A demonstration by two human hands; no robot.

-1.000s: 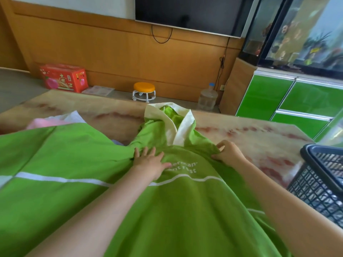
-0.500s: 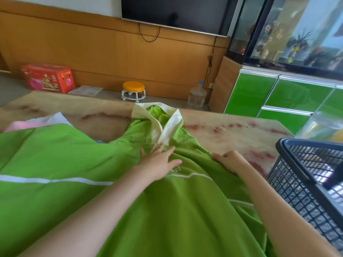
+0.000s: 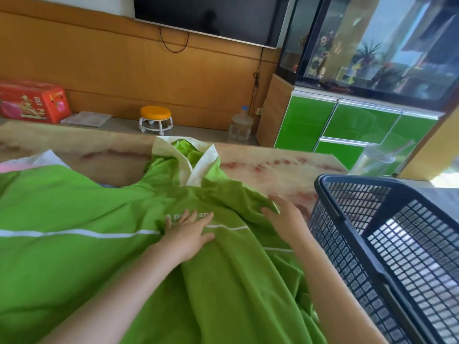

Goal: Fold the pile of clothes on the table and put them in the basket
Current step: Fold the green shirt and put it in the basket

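A large green shirt [image 3: 74,207] with a cream collar [image 3: 198,167] and a thin white stripe lies spread over the table [image 3: 273,167]. My left hand [image 3: 190,234] presses flat on its chest, just below the white lettering, fingers straight. My right hand [image 3: 285,219] lies open on the crumpled right shoulder of the shirt, fingers spread. A dark blue mesh basket [image 3: 347,214] stands at the table's right end, close beside my right forearm. A pink and white garment [image 3: 32,161] peeks out from under the shirt at the far left.
A clear plastic cup with a straw [image 3: 377,162] stands behind the basket. Beyond the table's far edge are an orange-topped wheeled stool [image 3: 156,117], a water bottle [image 3: 240,125], a red carton [image 3: 32,100] and green cabinets [image 3: 347,122] under an aquarium.
My left hand slid back toward me across the chest of the shirt. My right hand went from curled on the shoulder fabric to open and flat. The view swung right, showing more basket.
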